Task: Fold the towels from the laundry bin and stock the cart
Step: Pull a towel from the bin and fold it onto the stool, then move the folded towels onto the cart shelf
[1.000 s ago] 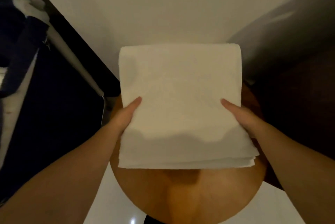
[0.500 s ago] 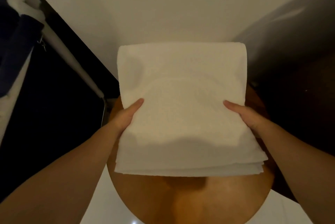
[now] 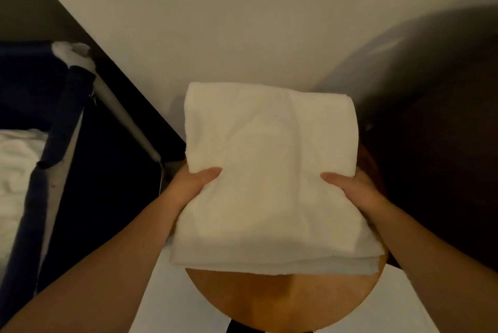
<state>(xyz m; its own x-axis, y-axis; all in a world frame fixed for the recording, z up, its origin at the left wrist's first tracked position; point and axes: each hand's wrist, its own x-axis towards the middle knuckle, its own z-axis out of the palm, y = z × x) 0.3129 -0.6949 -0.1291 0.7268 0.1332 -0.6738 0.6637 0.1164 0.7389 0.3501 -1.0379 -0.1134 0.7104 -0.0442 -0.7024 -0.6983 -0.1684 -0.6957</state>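
Bare forearms; left grip (image 3: 194, 184), right grip (image 3: 350, 189) both bare, thumbs showing.

— Where is the folded white terry towel (image 3: 269, 171)?
— Over the round wooden table (image 3: 283, 303), between the hands. The left hand (image 3: 194, 184) holds its left edge and the right hand (image 3: 350, 187) its right, thumbs on top.
— And the dark blue fabric laundry bin (image 3: 62, 122)?
— Left of the table, with crumpled white linen (image 3: 16, 165) inside. The pale plain wall (image 3: 242, 22) stands behind both.
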